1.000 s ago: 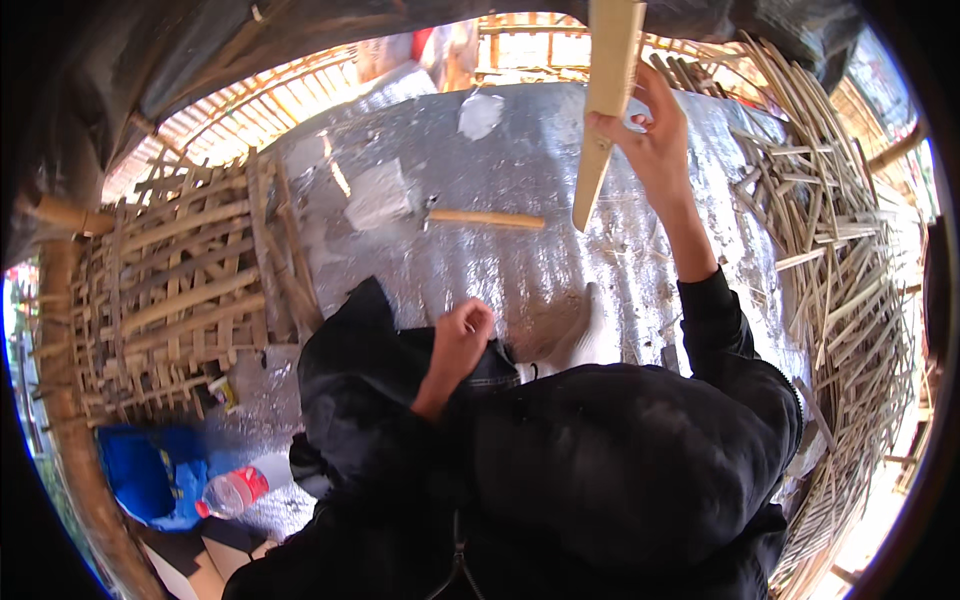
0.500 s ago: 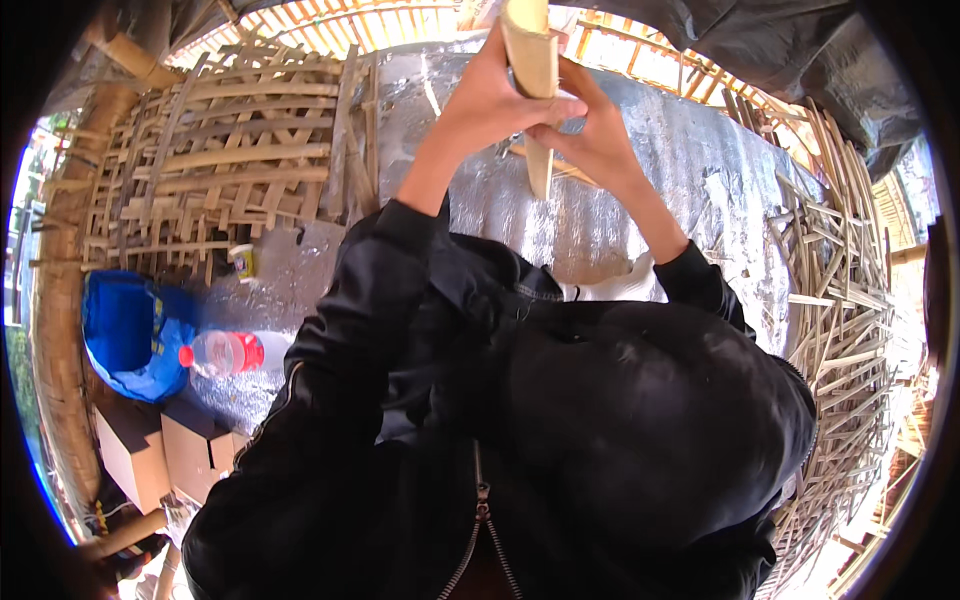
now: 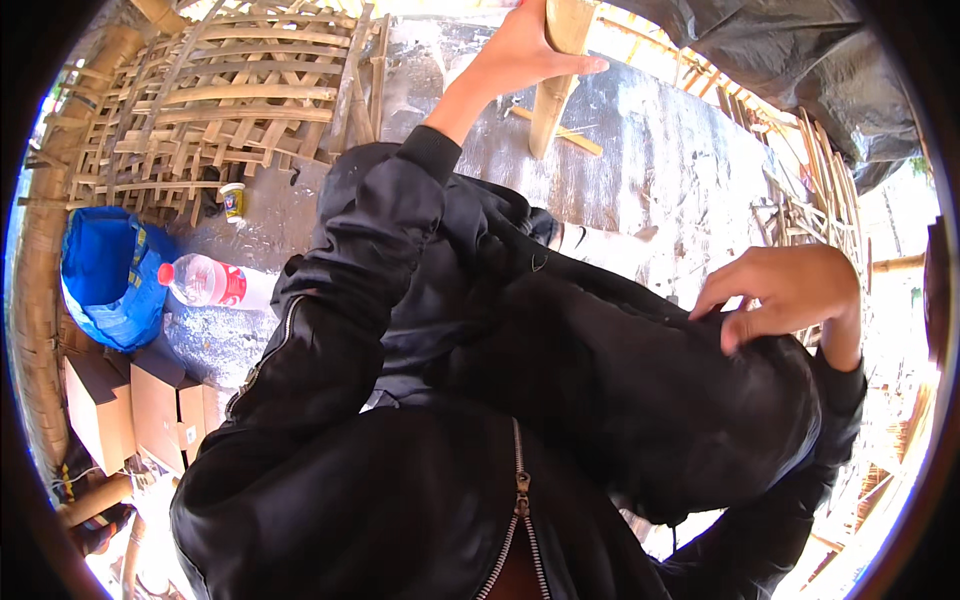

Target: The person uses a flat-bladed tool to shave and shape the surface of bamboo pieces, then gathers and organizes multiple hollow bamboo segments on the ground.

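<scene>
At the top centre, my left hand (image 3: 525,52) is closed around a split length of bamboo (image 3: 553,108). The bamboo stands nearly upright in view, and its upper end runs past the top edge. My right hand (image 3: 785,288) is at the right, against the knee of my black trousers (image 3: 620,380). Its fingers are loosely bent with the thumb apart, and I see nothing held in them. Below the bamboo, a thin bamboo strip (image 3: 575,138) lies on the shiny grey sheet (image 3: 640,130).
A woven bamboo panel (image 3: 250,95) fills the far left. Nearer on that side are a small yellow cup (image 3: 232,203), a blue bag (image 3: 95,270), a clear bottle with a red cap (image 3: 205,280) and cardboard boxes (image 3: 160,410). Dark plastic sheeting (image 3: 790,60) hangs at the upper right.
My right hand has let go of the bamboo and moved down and right to my knee. My left hand still holds the bamboo. The whole view has shifted somewhat.
</scene>
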